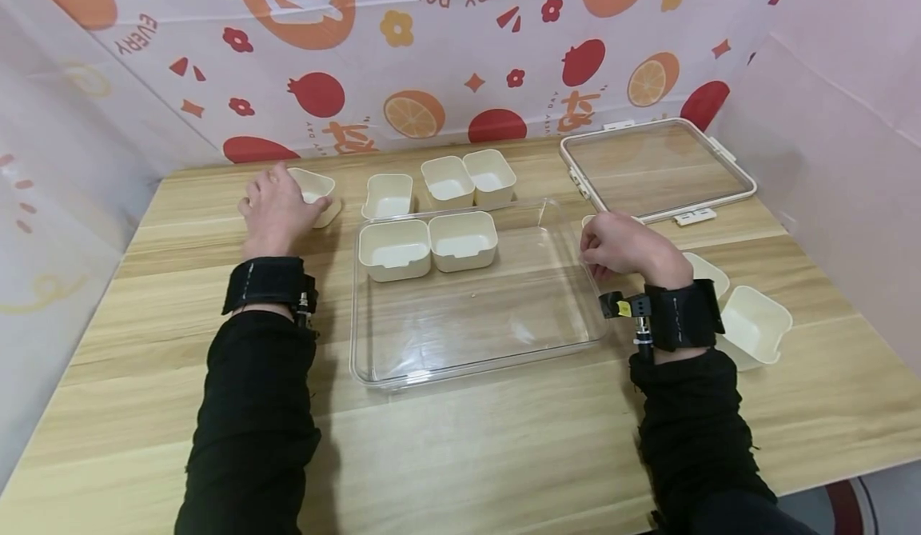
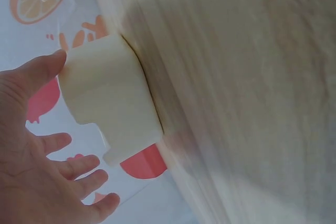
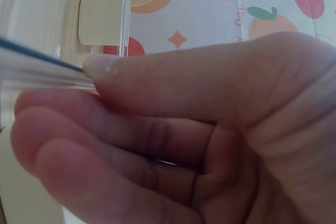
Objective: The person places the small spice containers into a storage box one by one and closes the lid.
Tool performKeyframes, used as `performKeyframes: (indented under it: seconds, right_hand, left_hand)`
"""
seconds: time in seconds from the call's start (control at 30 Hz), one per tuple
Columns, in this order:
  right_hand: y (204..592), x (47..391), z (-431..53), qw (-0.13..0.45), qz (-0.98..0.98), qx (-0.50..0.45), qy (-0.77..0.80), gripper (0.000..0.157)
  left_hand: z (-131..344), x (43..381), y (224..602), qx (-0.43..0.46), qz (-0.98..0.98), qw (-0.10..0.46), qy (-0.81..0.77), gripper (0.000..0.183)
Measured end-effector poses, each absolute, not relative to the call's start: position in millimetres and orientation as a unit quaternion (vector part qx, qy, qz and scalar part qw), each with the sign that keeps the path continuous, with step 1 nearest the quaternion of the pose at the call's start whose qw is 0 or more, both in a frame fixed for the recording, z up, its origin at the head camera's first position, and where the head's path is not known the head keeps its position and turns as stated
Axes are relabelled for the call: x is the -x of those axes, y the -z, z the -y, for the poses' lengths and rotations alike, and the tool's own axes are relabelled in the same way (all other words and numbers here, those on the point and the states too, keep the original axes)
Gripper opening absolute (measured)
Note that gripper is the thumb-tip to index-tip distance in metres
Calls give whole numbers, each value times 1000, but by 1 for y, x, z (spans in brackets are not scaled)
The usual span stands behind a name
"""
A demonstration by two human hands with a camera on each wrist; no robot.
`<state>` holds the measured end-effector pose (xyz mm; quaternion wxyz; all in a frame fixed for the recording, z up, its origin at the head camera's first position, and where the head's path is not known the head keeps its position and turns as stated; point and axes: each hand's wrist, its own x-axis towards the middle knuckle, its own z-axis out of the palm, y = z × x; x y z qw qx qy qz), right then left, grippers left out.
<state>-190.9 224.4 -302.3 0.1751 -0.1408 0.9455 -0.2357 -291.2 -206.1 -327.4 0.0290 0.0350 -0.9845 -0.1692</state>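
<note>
While the left hand point(image 1: 277, 209) is up at a cream cup point(image 1: 314, 186) on the far left of the wooden table point(image 1: 460, 455), the right hand point(image 1: 624, 249) is over at the right side of the clear bin point(image 1: 468, 323). Left: thumb touches the cup's rim, the other fingers are spread apart and not wrapped round it, per left wrist view; cup stands on the table, near the patterned cloth point(image 1: 446, 55), left of the bin and apart from it. Right: thumb and curled fingers pinch the bin's rim, thumb on top in the right wrist view. Bin sits mid-table, two cups point(image 1: 463, 243) side by side inside, in the far left part, rest of its floor bare. Just behind the bin's back rim, one single cup point(image 1: 389, 197); to its right, a touching pair point(image 1: 491, 179). Framed lid point(image 1: 658, 169), see-through with pale edge and side clips, is back right, near the cloth. Right of the bin, a tub point(image 1: 754, 325) beside the right wrist, another point(image 1: 708, 273) partly hidden by that wrist, plus a sliver of a third past the hand. Both arms wear black sleeves point(image 1: 252, 423) and black wrist straps point(image 1: 268, 283).
</note>
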Motion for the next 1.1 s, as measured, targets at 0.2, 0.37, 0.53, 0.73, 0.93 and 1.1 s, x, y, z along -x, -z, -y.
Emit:
performKeyframes:
  seconds: [0.2,0.37,0.53,0.73,0.93,1.1]
  right_hand:
    - [302,191,-225,176,-945,140,238,9]
    - [301,191,-225,181,-945,138,235,9]
    - [300,192,-224,182,-945,137,236,8]
    - [298,192,-224,182,-944,137,239,9]
    - [298,191,-224,180,-945,138,236,9]
    - [298,191,-224,182,-944,137,239,9]
  left_hand:
    - [206,292,326,-42,984,10,174,86]
    - [208,292,325,-46,979,-10,199,88]
    - [209,293,326,-54,978,-8,202,89]
    - [209,291,323,-65,986,-13,156,95]
    - [210,288,324,-79,986,-6,148,88]
    - [210,287,323,-91,984,-7,153,81]
